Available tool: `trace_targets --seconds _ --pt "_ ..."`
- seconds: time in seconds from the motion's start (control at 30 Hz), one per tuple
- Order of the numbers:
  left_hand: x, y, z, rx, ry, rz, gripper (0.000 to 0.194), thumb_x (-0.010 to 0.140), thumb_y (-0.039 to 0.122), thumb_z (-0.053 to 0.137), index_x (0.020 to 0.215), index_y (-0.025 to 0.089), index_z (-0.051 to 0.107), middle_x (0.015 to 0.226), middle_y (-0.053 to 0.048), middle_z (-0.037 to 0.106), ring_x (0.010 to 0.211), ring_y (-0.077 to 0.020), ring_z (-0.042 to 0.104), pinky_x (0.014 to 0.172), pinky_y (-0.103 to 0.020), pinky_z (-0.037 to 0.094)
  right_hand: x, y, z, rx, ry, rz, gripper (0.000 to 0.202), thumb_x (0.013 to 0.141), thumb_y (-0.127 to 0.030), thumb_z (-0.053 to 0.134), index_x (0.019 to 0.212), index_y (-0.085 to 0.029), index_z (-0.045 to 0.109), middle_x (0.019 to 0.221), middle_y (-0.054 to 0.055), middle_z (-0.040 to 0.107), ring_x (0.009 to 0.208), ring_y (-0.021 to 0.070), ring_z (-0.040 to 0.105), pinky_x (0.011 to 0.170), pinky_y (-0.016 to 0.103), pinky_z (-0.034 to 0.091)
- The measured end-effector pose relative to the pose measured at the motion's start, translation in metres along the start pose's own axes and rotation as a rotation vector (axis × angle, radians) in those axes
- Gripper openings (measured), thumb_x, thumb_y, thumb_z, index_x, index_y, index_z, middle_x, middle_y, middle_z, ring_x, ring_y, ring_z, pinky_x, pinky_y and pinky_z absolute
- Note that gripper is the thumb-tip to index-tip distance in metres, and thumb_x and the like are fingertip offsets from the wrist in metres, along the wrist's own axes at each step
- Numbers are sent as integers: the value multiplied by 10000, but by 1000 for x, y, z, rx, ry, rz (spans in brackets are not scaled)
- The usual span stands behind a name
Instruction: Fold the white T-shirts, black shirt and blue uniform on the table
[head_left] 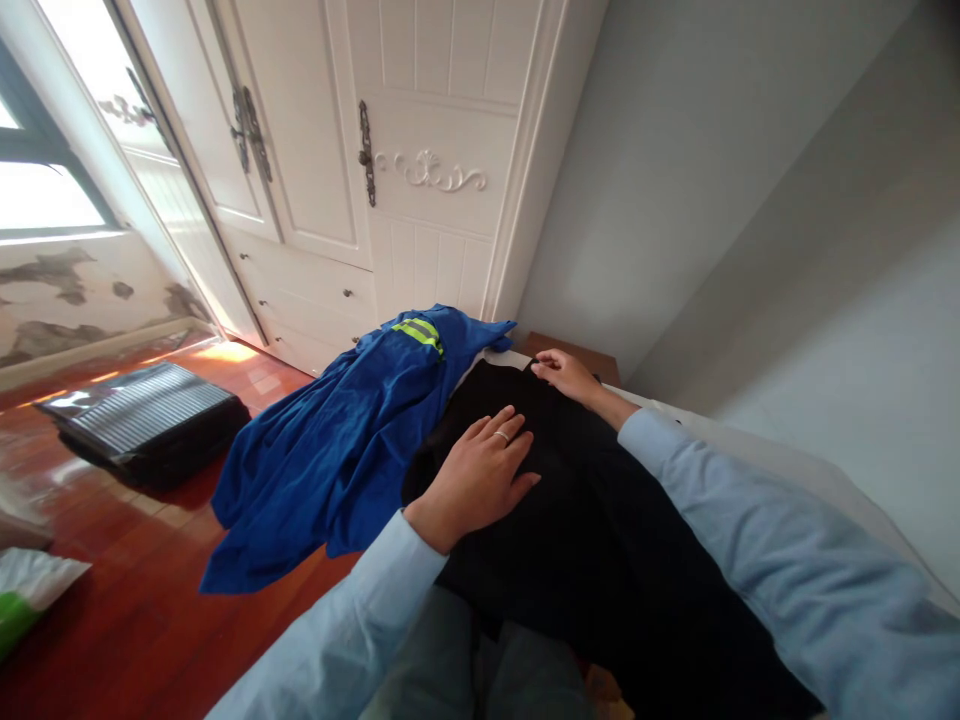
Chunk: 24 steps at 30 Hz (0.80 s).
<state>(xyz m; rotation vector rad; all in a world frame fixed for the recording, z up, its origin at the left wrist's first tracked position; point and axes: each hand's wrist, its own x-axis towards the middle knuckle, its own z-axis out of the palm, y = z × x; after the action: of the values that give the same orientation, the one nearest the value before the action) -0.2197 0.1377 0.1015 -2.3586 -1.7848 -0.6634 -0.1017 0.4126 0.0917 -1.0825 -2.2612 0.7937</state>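
Note:
A black garment (570, 520) lies spread out in front of me, its exact kind hard to make out. My left hand (480, 475), with a ring on one finger, rests flat on it with the fingers stretched out. At the garment's far edge, my right hand (562, 373) pinches a bit of the black cloth between thumb and fingers. Just left of the black garment, a blue garment (337, 430) with a yellow-green and silver reflective band (420, 335) is draped over the edge and hangs toward the floor.
A white wardrobe (442, 130) with ornate handles stands ahead, beside a grey wall (675, 150). On the red wooden floor (150, 600) sit a black ridged case-like object (150, 410) and a white and green bag (30, 590). A brown wooden surface (577, 355) shows behind my right hand.

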Motion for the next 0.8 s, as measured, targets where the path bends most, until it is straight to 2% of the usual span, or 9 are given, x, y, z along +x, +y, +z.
trace_targets --seconds 0.07,0.17,0.27,0.33,0.47,0.6,0.7,0.8 --pt "15 -2 12 12 -86 8 589 973 494 559 1431 126 517 1560 -168 446 1514 -314 298 1214 -501 327 -14 24 -34 -123 75 70 370 857 -275 705 1202 -154 649 1151 118 716 1033 205 680 947 323 514" --pt "33 -10 33 19 -178 -11 718 967 608 490 1490 117 462 1601 -191 365 1534 -337 232 1232 -533 271 -40 58 -84 -208 172 223 392 790 -222 736 1162 -120 665 1150 160 704 1044 258 671 960 363 493" --pt "41 -20 52 15 -211 -58 765 971 664 404 1528 140 425 1608 -206 334 1532 -362 221 1219 -582 256 -70 87 -123 -244 233 362 301 758 -203 726 1040 -101 695 1081 172 713 1004 276 670 902 351 494" --pt "42 -25 60 12 -214 -72 764 984 670 346 1553 163 387 1605 -203 339 1526 -357 245 1215 -594 246 -88 102 -139 -223 240 423 228 767 -217 702 962 -99 704 981 147 725 917 249 678 815 309 498" --pt "40 -28 62 20 -240 -74 802 990 686 264 1589 156 304 1614 -186 329 1524 -329 264 1233 -558 211 -108 126 -147 -141 238 468 189 751 -284 700 840 -118 709 750 69 695 716 189 646 637 250 460" --pt "41 -27 59 45 -281 -69 837 982 702 254 1599 137 267 1625 -181 297 1529 -328 246 1236 -552 200 -105 136 -142 -75 258 465 161 662 -266 747 745 -134 706 605 17 631 589 158 589 571 244 427" --pt "42 -30 61 51 -276 -63 841 977 707 272 1601 143 259 1624 -183 302 1530 -326 248 1233 -552 207 -98 138 -144 -28 269 443 125 643 -217 736 739 -137 723 620 20 655 581 145 593 567 234 435" --pt "45 -34 65 52 -267 -54 823 977 707 279 1602 172 265 1625 -176 306 1529 -320 254 1232 -551 202 -96 140 -155 -5 307 405 150 680 -223 712 799 -139 746 728 47 715 652 149 633 600 228 464"
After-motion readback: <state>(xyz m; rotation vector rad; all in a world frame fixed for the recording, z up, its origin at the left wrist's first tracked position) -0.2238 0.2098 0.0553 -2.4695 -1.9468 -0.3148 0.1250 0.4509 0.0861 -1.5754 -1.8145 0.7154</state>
